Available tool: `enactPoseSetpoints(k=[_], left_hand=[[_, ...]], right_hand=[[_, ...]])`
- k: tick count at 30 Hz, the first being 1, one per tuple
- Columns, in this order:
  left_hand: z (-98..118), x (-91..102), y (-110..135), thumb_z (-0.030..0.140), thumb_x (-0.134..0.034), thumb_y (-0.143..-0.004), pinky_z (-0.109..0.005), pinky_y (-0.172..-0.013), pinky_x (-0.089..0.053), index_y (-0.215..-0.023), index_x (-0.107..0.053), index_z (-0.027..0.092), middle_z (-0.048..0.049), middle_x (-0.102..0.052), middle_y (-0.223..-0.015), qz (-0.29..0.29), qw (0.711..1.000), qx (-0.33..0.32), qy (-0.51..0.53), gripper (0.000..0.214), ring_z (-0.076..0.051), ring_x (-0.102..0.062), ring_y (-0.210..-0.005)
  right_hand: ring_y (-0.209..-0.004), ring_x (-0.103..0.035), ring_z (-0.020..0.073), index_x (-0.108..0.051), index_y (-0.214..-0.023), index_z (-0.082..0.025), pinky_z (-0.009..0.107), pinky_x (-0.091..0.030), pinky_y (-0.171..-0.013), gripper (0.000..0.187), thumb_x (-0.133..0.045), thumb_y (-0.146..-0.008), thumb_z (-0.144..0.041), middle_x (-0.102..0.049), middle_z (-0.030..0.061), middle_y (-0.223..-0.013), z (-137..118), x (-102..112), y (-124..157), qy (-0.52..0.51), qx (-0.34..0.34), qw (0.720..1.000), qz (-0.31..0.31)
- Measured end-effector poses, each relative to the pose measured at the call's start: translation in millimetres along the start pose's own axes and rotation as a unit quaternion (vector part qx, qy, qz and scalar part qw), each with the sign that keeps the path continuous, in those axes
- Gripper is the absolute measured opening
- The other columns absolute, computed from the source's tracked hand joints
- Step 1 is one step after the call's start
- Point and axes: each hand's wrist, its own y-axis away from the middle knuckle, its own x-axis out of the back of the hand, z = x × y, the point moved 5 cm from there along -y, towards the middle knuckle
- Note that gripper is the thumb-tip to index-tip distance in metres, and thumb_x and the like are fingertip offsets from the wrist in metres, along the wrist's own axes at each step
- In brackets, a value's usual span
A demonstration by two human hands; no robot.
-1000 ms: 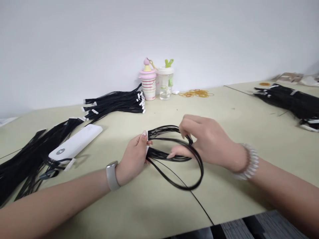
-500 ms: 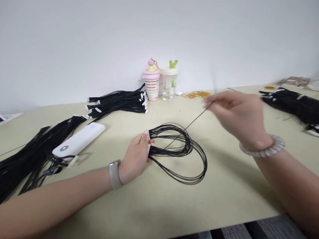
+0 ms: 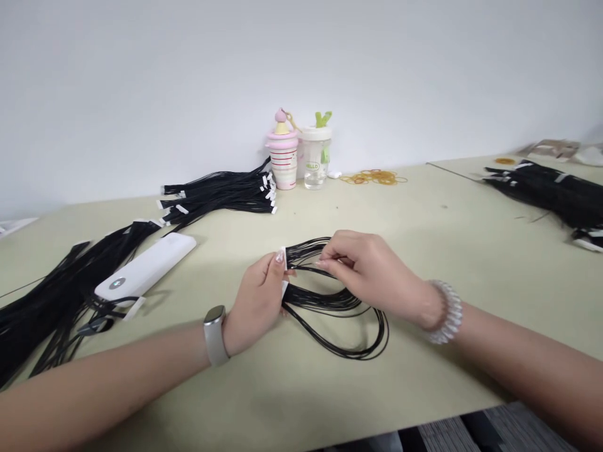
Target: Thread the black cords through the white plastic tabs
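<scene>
A looped wire harness (image 3: 330, 302) of thin black wires curves over the table, with two white connectors (image 3: 283, 258) at its left end. My left hand (image 3: 258, 290) grips it there, thumb on the upper connector and the other fingers mostly hidden underneath. Over the upper wires, my right hand (image 3: 372, 270) is closed in a pinch, thumb and index finger together just right of the connectors. A thin black wire seems to lie at those fingertips, though its end is too small to make out.
Black wire bundles (image 3: 221, 191) with white connectors lie behind, with more wires (image 3: 70, 282) at left. A white power bank (image 3: 148, 263) rests on those. A pink-lidded cup (image 3: 284, 160), a clear cup (image 3: 315, 157) and rubber bands (image 3: 374, 177) stand near the wall. Another bundle (image 3: 551, 191) is at right.
My right hand has come down and left from the raised position where it pulled a wire taut, to the upper wires near the connectors. My left hand keeps its grip.
</scene>
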Motion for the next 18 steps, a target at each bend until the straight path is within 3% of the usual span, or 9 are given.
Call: enactPoseSetpoints(k=[6, 18], left_hand=[[-2.2, -0.1, -1.0, 0.051, -0.029, -0.083, -0.022, -0.041, -0.036, -0.067, -0.045, 0.017, 0.0026, -0.046, -0.056, -0.002, 0.999, -0.027, -0.022, 0.041, -0.009, -0.042, -0.044], [-2.8, -1.1, 0.3, 0.049, -0.029, -0.084, -0.021, -0.040, -0.034, -0.069, -0.045, 0.018, 0.0033, -0.045, -0.057, -0.012, 0.999, -0.035, -0.023, 0.039, -0.009, -0.041, -0.043]], right_hand=[[-0.065, -0.045, 0.0087, -0.054, -0.073, -0.014, 0.021, -0.036, -0.062, 0.016, -0.042, -0.084, -0.017, -0.051, 0.0009, -0.070, -1.5, -6.5, -1.6, 0.053, 0.033, 0.998, -0.011], [-0.066, -0.046, 0.0092, -0.052, -0.074, -0.014, 0.022, -0.036, -0.064, 0.018, -0.038, -0.085, -0.017, -0.051, 0.0017, -0.074, -4.6, -10.7, -3.4, 0.048, 0.037, 0.997, -0.053]])
